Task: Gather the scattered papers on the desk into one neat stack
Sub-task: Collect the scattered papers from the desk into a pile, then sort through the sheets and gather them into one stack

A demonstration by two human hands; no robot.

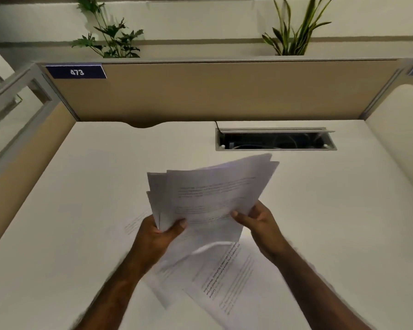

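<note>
- A loose printed sheet lay flat on the white desk, nearest the person, partly under the raised papers.
- The left hand pinched the lower left corner of the fanned stack of papers, thumb on top.
- The right hand clamped the stack's right edge; the stack was held above the desk.
- Beyond lay an open cable tray, then the tan partition.

Soft, dim indoor light falls evenly, warm in tone, with no glare. Faint shadow lies under the held papers on the desk. Both forearms smear with motion blur (printed text unreadable), and straight edges bow outward.
</note>
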